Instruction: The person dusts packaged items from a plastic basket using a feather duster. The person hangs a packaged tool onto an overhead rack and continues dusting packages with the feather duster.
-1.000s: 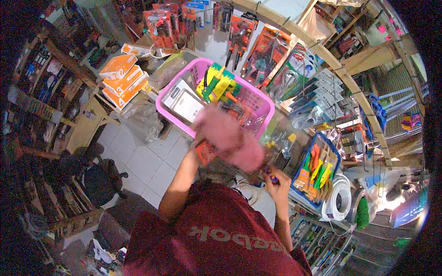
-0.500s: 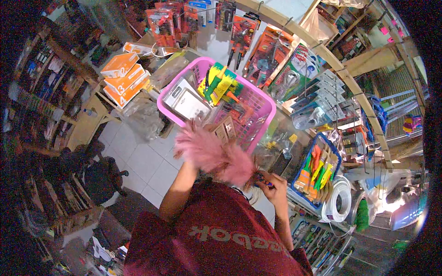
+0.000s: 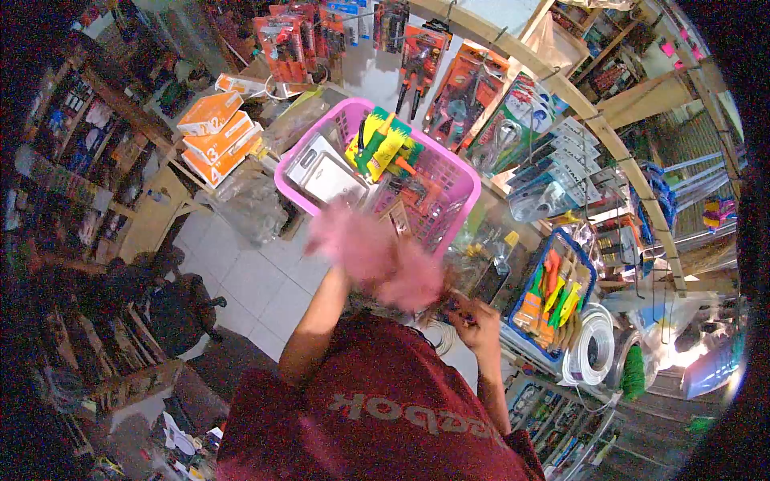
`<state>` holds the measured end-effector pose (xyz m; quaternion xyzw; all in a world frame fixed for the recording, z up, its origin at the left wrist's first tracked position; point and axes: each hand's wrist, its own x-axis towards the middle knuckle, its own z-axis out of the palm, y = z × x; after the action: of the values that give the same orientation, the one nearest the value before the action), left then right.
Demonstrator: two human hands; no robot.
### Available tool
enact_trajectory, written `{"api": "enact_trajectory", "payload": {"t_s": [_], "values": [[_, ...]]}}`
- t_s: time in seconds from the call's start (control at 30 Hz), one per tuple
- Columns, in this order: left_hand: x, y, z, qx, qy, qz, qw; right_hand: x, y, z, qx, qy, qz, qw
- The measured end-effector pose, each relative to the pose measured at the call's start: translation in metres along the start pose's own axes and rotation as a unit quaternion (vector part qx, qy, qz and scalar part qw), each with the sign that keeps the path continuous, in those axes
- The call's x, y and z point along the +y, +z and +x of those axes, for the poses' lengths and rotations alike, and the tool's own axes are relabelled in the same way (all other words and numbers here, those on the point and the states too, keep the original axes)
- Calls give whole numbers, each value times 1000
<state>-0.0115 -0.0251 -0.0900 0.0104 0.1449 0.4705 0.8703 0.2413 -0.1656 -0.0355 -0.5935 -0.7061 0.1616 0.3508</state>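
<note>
A pink feather duster [image 3: 361,244], blurred by motion, spans the space in front of my chest. Its handle end is in my right hand [image 3: 475,322], whose fingers are wrapped round it. The feathers cover my left hand; only the left wrist and forearm [image 3: 317,317] show below them, and I cannot see what those fingers do. Just beyond the duster stands a pink plastic basket [image 3: 468,196]. Inside it lie yellow-and-green packaged brushes [image 3: 381,152], a white packaged item [image 3: 333,180] and orange items [image 3: 421,192].
Orange boxes [image 3: 220,148] are stacked left of the basket. To the right, a blue basket [image 3: 592,276] holds paintbrushes, beside a coil of white tubing [image 3: 589,353]. Packaged tools [image 3: 421,64] hang along the back. Tiled floor [image 3: 253,280] shows at left.
The duster's feathers have shifted slightly and look more smeared, bunched differently near the basket's front edge. My right hand stays closed on the handle in nearly the same place.
</note>
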Motion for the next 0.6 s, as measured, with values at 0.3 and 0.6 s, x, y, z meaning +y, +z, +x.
{"api": "enact_trajectory", "payload": {"t_s": [0.3,0.6], "values": [[-2,-5,-12,18,22,9,1000,6,4,-5,-38,-28,12,999],[-3,-13,-14,29,37,7,999,17,13,-13,-24,-1,26,999]]}}
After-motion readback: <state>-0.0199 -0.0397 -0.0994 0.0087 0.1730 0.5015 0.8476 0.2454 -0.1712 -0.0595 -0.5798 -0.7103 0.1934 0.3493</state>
